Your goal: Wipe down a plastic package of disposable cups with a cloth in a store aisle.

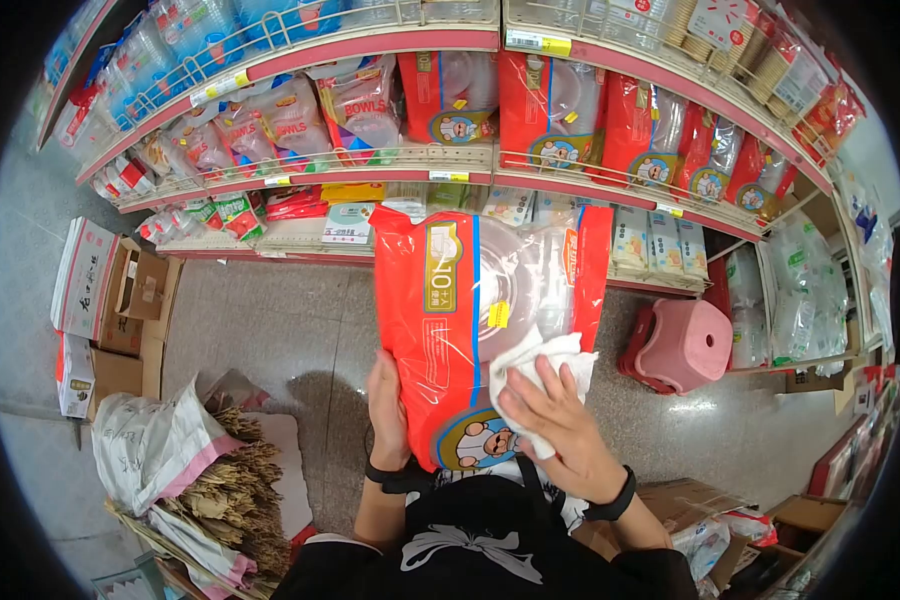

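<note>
Black bands (615, 497) on both wrists, black top (490, 500) (white bow (458, 545) in front).

Left hand (388, 405) curled, apparently gripping; right hand (555, 425) flat, fingers spread.

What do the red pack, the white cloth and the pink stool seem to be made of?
The red pack looks like thin glossy plastic film: it shows glare, creases and a clear window with stacked items inside. The white cloth seems soft matte fabric, or perhaps paper towel; it bunches under the right hand. The pink stool is likely moulded plastic, smooth, with a faint sheen and one even colour.
</note>
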Available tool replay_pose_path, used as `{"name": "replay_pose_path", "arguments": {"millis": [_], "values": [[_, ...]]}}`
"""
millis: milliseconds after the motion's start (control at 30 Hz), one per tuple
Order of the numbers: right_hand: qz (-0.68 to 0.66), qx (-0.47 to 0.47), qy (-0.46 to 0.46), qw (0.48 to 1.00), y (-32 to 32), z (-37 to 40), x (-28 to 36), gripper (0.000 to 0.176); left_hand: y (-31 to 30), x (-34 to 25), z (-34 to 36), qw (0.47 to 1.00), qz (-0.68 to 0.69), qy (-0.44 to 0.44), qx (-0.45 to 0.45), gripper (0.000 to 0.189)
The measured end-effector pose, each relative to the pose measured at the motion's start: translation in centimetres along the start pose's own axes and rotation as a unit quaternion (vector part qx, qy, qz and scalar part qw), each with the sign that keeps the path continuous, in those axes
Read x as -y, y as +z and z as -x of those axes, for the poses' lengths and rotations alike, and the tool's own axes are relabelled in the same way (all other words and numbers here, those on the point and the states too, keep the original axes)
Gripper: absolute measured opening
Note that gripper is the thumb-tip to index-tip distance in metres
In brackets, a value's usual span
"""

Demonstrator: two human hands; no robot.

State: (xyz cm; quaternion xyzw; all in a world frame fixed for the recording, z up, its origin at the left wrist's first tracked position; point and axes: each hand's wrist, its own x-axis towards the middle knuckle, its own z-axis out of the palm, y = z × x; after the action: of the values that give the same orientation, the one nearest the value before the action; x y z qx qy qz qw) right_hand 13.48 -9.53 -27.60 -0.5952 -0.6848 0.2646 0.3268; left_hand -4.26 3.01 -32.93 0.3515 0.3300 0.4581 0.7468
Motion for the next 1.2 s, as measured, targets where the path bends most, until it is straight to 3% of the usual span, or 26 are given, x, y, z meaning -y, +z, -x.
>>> {"name": "replay_pose_path", "arguments": {"millis": [167,267,333,367,400,467,500,533,567,600,667,700,733,800,933,1100,1200], "values": [[0.05,0.077,-0.025,0.995,1.1,1.3,0.2,0.047,0.4,-0.2,-0.9,1.0,0.01,0.005,-0.027,0.049],[-0.065,0.098,-0.02,0.993,1.3,1.5,-0.3,0.04,1.0,-0.8,-1.0,0.999,0.008,0.027,-0.04,0.047],[-0.225,0.1,0.02,0.969,0.2,1.2,-1.0,0.034,0.0,0.0,-0.9,0.998,-0.018,0.038,-0.038,0.046],[-0.362,0.042,0.069,0.929,-0.3,1.4,-1.2,0.031,-0.3,0.0,-0.9,0.997,-0.044,0.048,-0.033,0.044],[-0.417,-0.056,0.222,0.88,-0.1,2.8,-1.9,0.032,-0.2,-0.1,-0.8,0.997,-0.046,0.048,-0.035,0.044],[-0.553,-0.312,0.203,0.746,-1.1,1.4,-2.0,0.029,0.4,-0.2,-0.5,0.998,-0.027,0.032,-0.041,0.042],[-0.539,-0.396,0.187,0.72,-2.0,0.0,-1.5,0.034,0.5,-0.1,-0.3,0.998,-0.024,0.032,-0.045,0.042],[-0.438,-0.507,0.204,0.714,-2.2,-0.6,-2.4,0.039,0.6,0.0,0.0,0.998,-0.041,0.035,-0.017,0.043],[-0.458,-0.458,0.142,0.749,-3.5,-1.5,-1.8,0.043,0.7,0.1,0.2,0.997,-0.059,0.039,0.012,0.043],[-0.456,-0.456,0.143,0.751,-3.9,-2.3,-1.4,0.043,0.9,0.2,0.4,0.998,-0.057,0.04,0.01,0.043],[-0.29,-0.348,0.117,0.884,-4.0,-4.1,-0.7,0.052,1.3,0.5,0.8,0.995,-0.09,0.031,0.041,0.044],[-0.148,-0.268,0.054,0.95,-4.3,-4.9,-0.8,0.054,1.0,0.6,0.8,0.992,-0.107,0.027,0.062,0.046],[-0.001,-0.18,-0.01,0.984,-4.4,-5.5,-0.9,0.057,1.4,0.5,0.9,0.992,-0.108,0.027,0.063,0.046],[0.124,-0.086,0.015,0.988,-3.3,-6.0,0.3,0.057,2.3,0.1,1.1,0.991,-0.109,0.037,0.07,0.046],[0.034,0.012,-0.012,0.999,-1.0,-4.8,0.4,0.054,1.4,0.5,0.6,0.994,-0.092,0.026,0.06,0.046],[0.03,0.0,-0.017,0.999,1.0,-2.3,1.6,0.066,0.6,1.0,0.4,0.994,-0.091,0.036,0.042,0.043],[0.048,0.015,-0.024,0.998,2.0,-0.8,1.5,0.063,1.1,1.1,0.4,0.997,-0.068,0.02,0.023,0.043]]}}
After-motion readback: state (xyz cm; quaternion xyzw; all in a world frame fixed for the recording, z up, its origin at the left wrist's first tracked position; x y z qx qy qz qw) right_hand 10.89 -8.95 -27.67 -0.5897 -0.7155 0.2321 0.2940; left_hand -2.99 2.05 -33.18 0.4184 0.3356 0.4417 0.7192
